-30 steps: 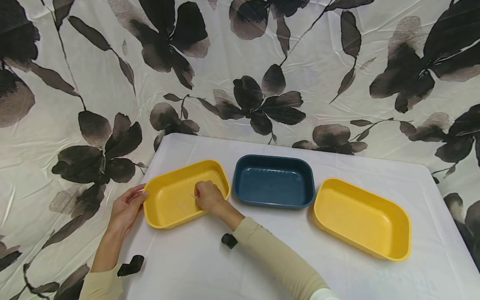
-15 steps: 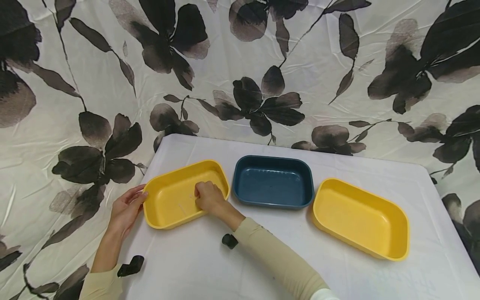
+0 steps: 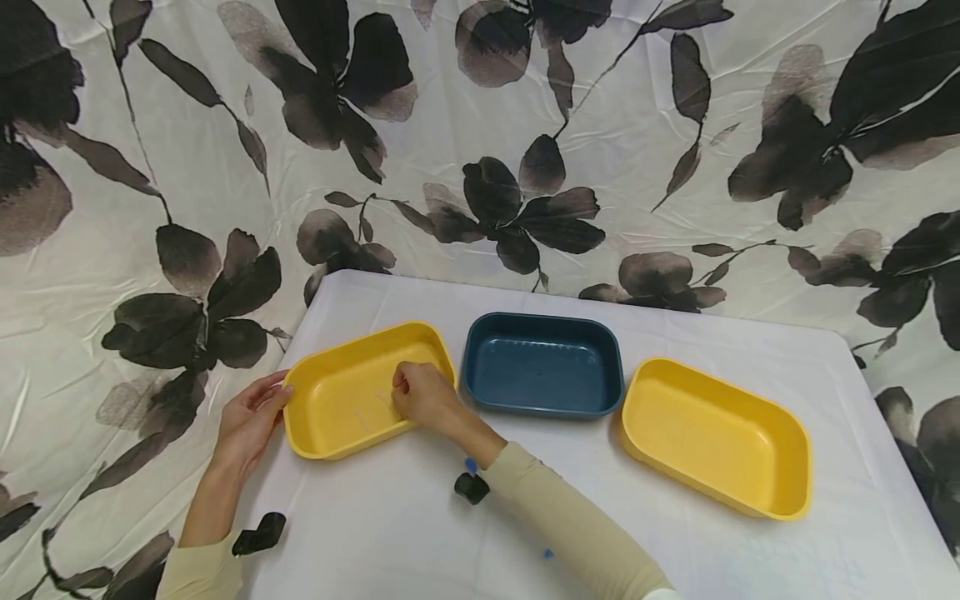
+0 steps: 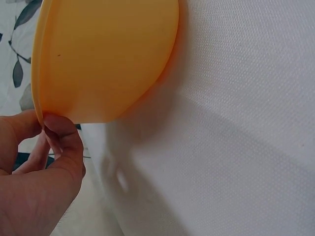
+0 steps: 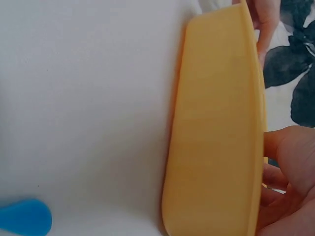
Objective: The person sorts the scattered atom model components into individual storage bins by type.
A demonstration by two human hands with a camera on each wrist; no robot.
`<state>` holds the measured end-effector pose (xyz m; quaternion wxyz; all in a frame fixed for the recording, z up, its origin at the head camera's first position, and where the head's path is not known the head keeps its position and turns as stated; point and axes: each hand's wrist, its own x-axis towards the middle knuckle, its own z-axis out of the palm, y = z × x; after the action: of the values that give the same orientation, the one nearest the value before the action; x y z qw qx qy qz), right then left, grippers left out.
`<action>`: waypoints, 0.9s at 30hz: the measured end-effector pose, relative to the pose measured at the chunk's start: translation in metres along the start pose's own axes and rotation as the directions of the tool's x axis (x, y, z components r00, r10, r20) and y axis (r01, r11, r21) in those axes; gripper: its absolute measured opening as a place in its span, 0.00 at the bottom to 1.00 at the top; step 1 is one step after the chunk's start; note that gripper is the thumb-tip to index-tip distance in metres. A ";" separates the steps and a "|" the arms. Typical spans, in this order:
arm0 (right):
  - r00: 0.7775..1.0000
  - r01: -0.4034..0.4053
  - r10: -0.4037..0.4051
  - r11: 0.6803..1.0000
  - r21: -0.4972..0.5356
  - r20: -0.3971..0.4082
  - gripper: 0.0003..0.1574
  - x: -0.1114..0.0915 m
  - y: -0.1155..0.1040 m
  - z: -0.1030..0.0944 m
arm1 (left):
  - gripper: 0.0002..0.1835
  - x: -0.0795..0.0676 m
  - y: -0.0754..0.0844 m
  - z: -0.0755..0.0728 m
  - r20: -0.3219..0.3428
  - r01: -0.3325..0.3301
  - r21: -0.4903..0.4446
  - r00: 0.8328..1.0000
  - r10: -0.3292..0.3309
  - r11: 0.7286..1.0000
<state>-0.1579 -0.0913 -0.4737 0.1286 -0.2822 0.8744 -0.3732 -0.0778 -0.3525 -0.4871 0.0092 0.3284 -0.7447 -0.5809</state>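
Observation:
My left hand (image 3: 247,421) pinches the left end of a yellow plastic bin (image 3: 318,408) by its rim. In the left wrist view, thumb and fingers (image 4: 61,128) meet on either side of that edge. My right hand (image 3: 423,393) reaches over the near wall into the same bin, its fingers curled near the floor. Whether those fingertips pinch anything is hidden; the right wrist view shows them partly behind the bin's wall (image 5: 216,123). Thin pale strands or sticks (image 3: 363,420) lie in the bin, too small to identify.
A dark blue bin (image 3: 543,371) stands in the middle, and a second yellow bin (image 3: 720,442) to its right. Beside my right forearm a blue rounded object (image 5: 27,217) lies on the white table (image 3: 375,533). A floral cloth (image 3: 465,100) hangs behind.
My right hand has shifted slightly right and its finger pose has changed a little. Blue bits now show beside the right forearm. The left hand keeps its grip on the rim.

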 end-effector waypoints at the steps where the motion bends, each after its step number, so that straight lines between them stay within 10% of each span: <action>1: 1.000 0.006 -0.006 1.000 0.005 -0.006 0.01 -0.001 0.000 -0.001 | 0.31 0.000 0.000 0.000 -0.001 0.000 0.002 1.000 0.000 1.000; 27: 0.987 0.116 -0.089 0.971 0.207 -0.135 0.07 -0.034 0.008 -0.030 | 0.29 0.000 -0.004 -0.003 0.027 -0.029 -0.099 0.999 0.032 0.995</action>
<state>-0.1469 -0.0492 -0.4583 0.0837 -0.2877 0.8196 -0.4883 -0.0750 -0.3561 -0.4895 0.0237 0.3077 -0.7203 -0.6212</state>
